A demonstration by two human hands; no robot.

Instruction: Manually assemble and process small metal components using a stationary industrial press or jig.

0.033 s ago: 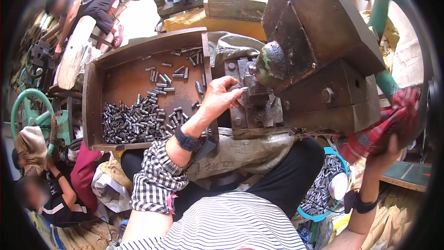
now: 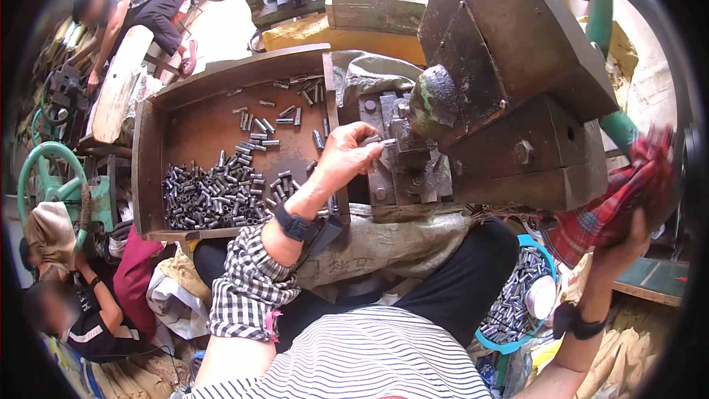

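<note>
- Both hands shift only slightly since the earlier frame: the left hand [image 2: 348, 155] sits a touch farther from the bolted steel block [image 2: 385, 177], and the right hand [image 2: 626, 244], at a red plaid cloth [image 2: 628, 185], lies a little farther right of it
- Left thumb and fingers pinch a small metal tube [image 2: 388, 142] at the block's left part, long axis roughly sideways; whether it touches, I cannot tell; the left hand is much the nearer
- Right fingers, well right of the block, are partly hidden; I cannot tell how they close
- Left of the block, a wooden tray [image 2: 199, 122] holds a tube pile [image 2: 214, 196]
- Below the block, sackcloth [image 2: 377, 247] bears faded characters; no brand is legible
- Below and right of it, a blue basin [image 2: 506, 346] holds more tubes
</note>
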